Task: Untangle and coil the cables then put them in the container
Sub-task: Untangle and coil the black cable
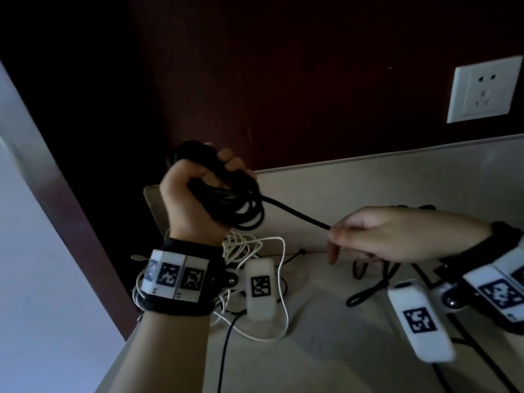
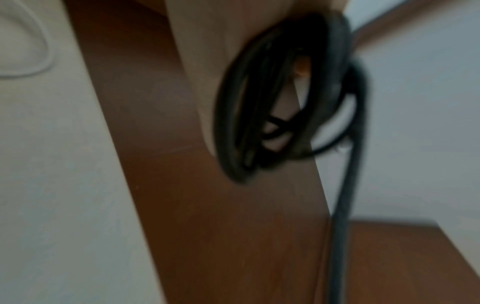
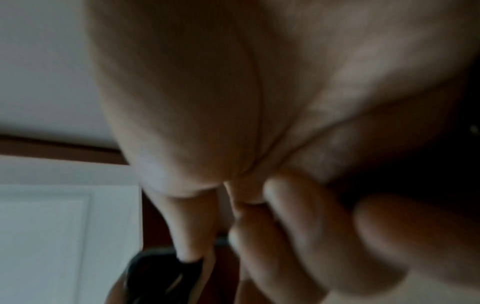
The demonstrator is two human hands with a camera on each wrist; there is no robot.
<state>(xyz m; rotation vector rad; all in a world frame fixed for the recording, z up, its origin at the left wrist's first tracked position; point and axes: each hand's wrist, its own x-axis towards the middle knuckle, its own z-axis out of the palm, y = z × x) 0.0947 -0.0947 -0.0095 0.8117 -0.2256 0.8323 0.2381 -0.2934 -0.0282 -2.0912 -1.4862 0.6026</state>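
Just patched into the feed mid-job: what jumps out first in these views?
The left hand, raised at centre-left of the head view, grips a coil of black cable, and a taut strand runs from it to the right hand, which pinches it. Below the hands, a tangled white cable and more black cable lie on the pale countertop. A white wall socket sits at upper right.

Dim indoor room, prob. home or hotel-type: can't tell which.

Dark red-brown wood wall panel w/ white wall socket set in it; pale counter w/ low upstand runs along below. Loose white cable and black leads lie on top. Pale wall or door at left edge. Lighting low, no other furniture readable.
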